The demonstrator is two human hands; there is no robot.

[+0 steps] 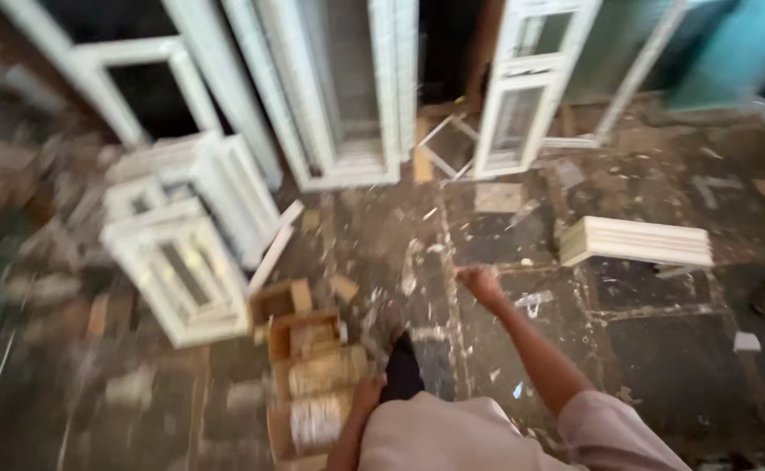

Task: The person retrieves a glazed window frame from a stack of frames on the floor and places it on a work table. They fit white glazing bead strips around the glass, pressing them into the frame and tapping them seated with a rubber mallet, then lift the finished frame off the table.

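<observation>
Hands (480,283) empty above littered floor (662,349)

Joinery workshop or window-frame storeroom. White window frames (347,87) lean in rows against far wall, well beyond right hand (480,283). More frames (186,262) stacked on floor left of it. Open cardboard boxes (308,366) just beside left hand (367,392). Dark tiled floor (662,349) littered with debris, paint flecks.

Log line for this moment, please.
left hand low near cardboard boxes | right hand closed, nothing visibly held | white window frames on floor | image blurred
</observation>
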